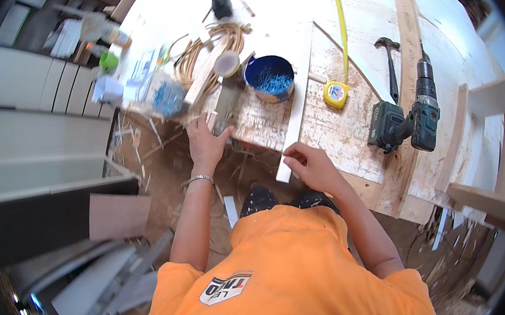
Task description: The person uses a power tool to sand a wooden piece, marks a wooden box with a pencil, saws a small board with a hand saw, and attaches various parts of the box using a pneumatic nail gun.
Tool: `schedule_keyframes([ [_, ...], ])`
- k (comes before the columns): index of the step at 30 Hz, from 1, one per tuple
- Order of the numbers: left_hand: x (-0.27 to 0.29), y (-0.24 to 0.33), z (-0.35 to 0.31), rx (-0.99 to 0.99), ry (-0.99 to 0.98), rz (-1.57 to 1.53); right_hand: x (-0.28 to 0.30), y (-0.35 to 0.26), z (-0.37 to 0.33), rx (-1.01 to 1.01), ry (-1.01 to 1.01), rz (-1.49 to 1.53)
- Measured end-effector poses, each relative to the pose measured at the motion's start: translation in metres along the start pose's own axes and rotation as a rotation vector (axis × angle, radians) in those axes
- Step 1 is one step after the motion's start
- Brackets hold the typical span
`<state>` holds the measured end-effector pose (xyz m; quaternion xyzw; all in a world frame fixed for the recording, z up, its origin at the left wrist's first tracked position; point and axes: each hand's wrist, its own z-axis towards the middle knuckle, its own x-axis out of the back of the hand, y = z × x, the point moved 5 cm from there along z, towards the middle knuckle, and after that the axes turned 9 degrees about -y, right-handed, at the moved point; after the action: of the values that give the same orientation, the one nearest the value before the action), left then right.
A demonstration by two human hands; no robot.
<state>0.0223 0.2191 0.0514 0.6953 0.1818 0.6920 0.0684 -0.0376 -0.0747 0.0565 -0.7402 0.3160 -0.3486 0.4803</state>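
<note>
My left hand (205, 144) is at the table's near edge, thumb spread away from its fingers. It sits by the base of a tall, see-through container with a pale yellow lid (227, 64); I cannot tell if it touches it. A small pale piece (212, 120) shows by the fingertips. My right hand (310, 165) has thumb and fingers closed at the near end of a long white strip (298, 111), which juts past the edge. Between the hands, farther back, stands a blue tub (249, 71) of blue screws or plugs.
A yellow tape measure (336, 94), a hammer (390, 60) and a cordless drill (425, 111) lie to the right on the worktable (349, 141). Coiled brown hose (187, 66) and a bag of blue pieces (167, 99) lie left. Wooden framework (485, 201) stands at the right edge.
</note>
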Motion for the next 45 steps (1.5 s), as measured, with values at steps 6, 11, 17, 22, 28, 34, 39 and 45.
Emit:
schedule_keyframes([
  [6, -0.036, -0.012, 0.081, -0.114, -0.337, -0.041, -0.018, 0.012, 0.049, -0.171, 0.146, -0.053],
  [11, -0.042, -0.057, 0.096, -0.122, -0.757, -0.692, -0.090, 0.007, 0.136, -0.137, 0.209, 0.400],
  [17, 0.039, -0.067, 0.039, -0.310, -0.972, -0.821, -0.149, -0.037, 0.197, 0.127, 0.354, 1.213],
  [22, 0.064, -0.016, 0.014, -0.704, -1.301, -0.660, -0.128, -0.057, 0.099, 0.342, 0.563, 1.524],
  [28, 0.041, 0.060, -0.053, -0.851, -1.446, -0.712, -0.111, -0.025, -0.057, 0.576, 1.320, 1.369],
  [34, 0.005, 0.120, -0.122, -0.929, -1.773, -0.485, -0.157, 0.013, -0.148, 0.787, 1.726, 1.431],
  [39, -0.026, 0.163, -0.170, -0.929, -1.878, 0.001, -0.192, 0.053, -0.194, 0.897, 1.849, 1.476],
  [45, -0.034, 0.191, -0.214, -1.115, -1.684, 0.125, -0.212, 0.083, -0.221, 0.910, 2.096, 1.473],
])
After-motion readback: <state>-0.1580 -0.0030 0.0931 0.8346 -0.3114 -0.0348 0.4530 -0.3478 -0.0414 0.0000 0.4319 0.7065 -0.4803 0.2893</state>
